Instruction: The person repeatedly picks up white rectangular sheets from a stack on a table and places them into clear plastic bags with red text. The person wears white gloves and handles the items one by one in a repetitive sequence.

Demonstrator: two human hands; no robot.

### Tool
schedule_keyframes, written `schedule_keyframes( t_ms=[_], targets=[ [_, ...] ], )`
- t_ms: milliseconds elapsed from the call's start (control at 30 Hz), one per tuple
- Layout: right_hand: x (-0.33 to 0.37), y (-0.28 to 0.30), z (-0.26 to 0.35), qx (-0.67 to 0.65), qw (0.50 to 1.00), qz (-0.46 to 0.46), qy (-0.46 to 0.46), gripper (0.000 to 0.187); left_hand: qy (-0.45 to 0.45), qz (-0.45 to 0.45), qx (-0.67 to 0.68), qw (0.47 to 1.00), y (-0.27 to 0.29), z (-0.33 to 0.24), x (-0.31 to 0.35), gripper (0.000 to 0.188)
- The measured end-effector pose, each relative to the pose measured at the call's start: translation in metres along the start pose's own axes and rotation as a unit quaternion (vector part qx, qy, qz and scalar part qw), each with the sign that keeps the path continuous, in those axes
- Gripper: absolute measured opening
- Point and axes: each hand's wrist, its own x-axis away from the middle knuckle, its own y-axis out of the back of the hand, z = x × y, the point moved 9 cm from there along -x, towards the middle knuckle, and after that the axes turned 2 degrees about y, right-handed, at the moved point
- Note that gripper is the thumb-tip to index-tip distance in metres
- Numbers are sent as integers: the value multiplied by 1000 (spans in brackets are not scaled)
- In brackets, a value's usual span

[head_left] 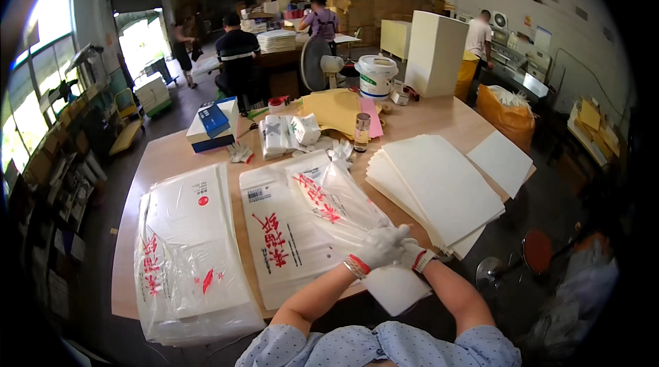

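My left hand (379, 247), in a white knit glove with a red cuff, is closed on a clear plastic bag (336, 205) with red printing. My right hand (412, 253), gloved alike, presses against it with curled fingers partly covered; what it grips is hidden. Both hands meet at the table's near edge. Below them, a white sheet or packet (397, 289) sticks out past the edge. Under the bag lies a flat white printed package (274, 243). Right of my hands is a fanned stack of large white sheets (439, 185).
Plastic-covered packages (185, 243) lie at the table's left. Farther back are a blue-and-white box (209, 127), wrapped white packs (278, 135), a small bottle (362, 131), tan paper (334, 111), a white bucket (376, 76) and a fan (316, 65). A stool (536, 250) stands right. Several people work beyond.
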Motion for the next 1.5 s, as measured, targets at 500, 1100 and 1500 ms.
schedule_keyframes(
  t_ms=[500,1100,1500],
  targets=[
    [-147,-84,-133,87,982,94,-137,56,433,-567,296,636,1,340,236,18],
    [121,-86,-82,-156,981,-88,81,56,526,-242,42,814,-113,124,380,19],
    [76,-149,-6,-716,689,67,-90,37,57,-478,-109,869,115,-1,276,16]
  ],
)
